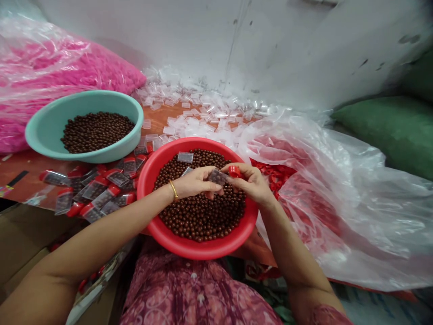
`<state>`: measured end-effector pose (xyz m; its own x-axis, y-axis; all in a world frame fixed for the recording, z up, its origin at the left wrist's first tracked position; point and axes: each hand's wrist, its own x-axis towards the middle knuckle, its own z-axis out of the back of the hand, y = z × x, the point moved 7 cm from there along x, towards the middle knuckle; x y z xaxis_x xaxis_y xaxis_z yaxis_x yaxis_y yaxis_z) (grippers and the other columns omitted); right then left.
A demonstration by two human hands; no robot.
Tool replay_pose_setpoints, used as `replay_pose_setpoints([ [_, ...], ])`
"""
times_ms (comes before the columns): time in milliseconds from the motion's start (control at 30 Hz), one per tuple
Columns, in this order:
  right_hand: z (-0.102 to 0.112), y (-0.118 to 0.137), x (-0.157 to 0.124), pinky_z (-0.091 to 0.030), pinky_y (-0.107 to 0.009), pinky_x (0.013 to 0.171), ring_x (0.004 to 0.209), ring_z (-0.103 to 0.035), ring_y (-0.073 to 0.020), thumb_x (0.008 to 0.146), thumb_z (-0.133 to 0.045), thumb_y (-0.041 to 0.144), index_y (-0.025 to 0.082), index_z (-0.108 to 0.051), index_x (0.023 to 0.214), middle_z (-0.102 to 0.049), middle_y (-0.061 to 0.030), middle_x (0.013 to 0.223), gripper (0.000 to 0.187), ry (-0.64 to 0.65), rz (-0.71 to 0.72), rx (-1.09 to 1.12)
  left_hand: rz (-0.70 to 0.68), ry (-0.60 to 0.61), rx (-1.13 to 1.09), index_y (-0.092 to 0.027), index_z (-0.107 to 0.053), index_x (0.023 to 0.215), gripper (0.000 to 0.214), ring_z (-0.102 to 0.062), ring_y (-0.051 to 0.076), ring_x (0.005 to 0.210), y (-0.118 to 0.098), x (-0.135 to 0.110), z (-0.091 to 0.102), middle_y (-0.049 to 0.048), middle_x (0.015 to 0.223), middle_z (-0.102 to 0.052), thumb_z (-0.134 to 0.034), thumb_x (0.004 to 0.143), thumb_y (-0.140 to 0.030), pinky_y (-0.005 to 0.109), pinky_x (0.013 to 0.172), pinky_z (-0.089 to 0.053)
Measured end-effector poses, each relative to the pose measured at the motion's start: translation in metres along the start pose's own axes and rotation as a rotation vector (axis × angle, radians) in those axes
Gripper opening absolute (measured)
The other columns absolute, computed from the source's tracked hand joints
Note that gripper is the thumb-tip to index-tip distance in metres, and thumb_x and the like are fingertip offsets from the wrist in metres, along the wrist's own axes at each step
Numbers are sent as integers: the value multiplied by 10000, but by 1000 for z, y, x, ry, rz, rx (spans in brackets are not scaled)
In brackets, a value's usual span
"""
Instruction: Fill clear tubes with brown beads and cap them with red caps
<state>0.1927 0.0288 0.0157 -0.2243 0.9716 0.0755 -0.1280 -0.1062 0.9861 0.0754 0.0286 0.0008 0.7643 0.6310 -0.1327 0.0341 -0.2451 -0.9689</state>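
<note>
A red basin (pixel 158 178) full of small brown balls sits in front of me. Over it, my left hand (pixel 194 183) pinches a small clear packet (pixel 217 176) with brown balls inside. My right hand (pixel 252 183) grips the same packet from the right and holds a red cap piece (pixel 234 171) at its end. Two empty clear packets (pixel 185 157) lie on the balls in the basin.
A teal basin (pixel 50 126) of brown balls stands at the left. Several filled red-capped packets (pixel 101 189) lie between the basins. Empty clear packets (pixel 203 113) are heaped behind. A clear bag of red caps (pixel 304 198) lies right, a pink-filled bag (pixel 50 67) far left.
</note>
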Motion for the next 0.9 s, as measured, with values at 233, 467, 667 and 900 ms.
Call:
replay_pose_setpoints([
  [233,-6,3,10,-350,-200,419,476,-455,-74,675,-710,371,173,-664,838,-597,0,674,260,137,1,-26,88,92,-13,-147,-505,810,243,-550,85,545,3,0,-2,-1,638,-627,-621,615,-233,180,466,-430],
  [467,-10,13,15,-448,-226,593,613,-516,-98,639,-719,286,166,-632,782,-588,7,684,206,106,134,-143,123,90,44,-149,-487,734,209,-491,73,483,6,1,-1,-22,586,-579,-568,544,-179,177,423,-378],
  [667,-11,16,12,-469,-236,661,678,-574,-117,651,-681,225,159,-659,811,-646,-14,761,174,150,176,-226,72,128,164,-153,-471,689,191,-454,62,488,6,0,-4,-51,568,-527,-549,518,-120,193,465,-368],
  [900,-14,21,18,-420,-204,551,569,-516,-90,611,-631,187,155,-658,723,-606,18,652,119,204,138,-306,30,167,201,-143,-497,716,197,-475,66,556,5,0,-7,-40,623,-536,-621,569,-105,206,535,-381],
])
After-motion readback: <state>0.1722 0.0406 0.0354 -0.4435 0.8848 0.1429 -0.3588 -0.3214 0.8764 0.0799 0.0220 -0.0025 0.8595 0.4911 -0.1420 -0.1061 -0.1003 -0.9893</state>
